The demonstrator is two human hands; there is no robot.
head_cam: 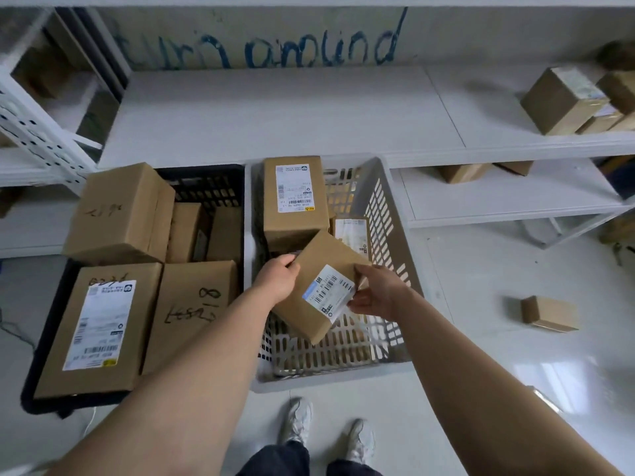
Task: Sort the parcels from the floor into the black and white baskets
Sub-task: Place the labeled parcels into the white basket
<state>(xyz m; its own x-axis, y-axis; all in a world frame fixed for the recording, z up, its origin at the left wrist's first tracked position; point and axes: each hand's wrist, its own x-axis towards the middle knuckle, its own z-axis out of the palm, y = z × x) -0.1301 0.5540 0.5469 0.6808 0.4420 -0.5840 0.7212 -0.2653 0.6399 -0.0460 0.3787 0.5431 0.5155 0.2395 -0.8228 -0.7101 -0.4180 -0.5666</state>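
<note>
A brown cardboard parcel [311,269] with a white barcode label hangs tilted over the white basket [385,214]. My left hand [277,280] grips its left edge and my right hand [376,292] grips its right edge by the label. Inside the white basket stand a tall labelled parcel [293,201] and a smaller one [352,231] behind the held parcel. To the left, the black basket [206,183] holds several brown parcels, one with a large white label [99,324]. A small parcel [549,312] lies on the floor at the right.
White shelving runs behind both baskets, with its lowest board just above them. Several boxes [563,101] sit on the right end of the shelf and more [464,171] on the lower shelf. A perforated white upright [34,132] stands at the left. My feet [326,431] are near the baskets.
</note>
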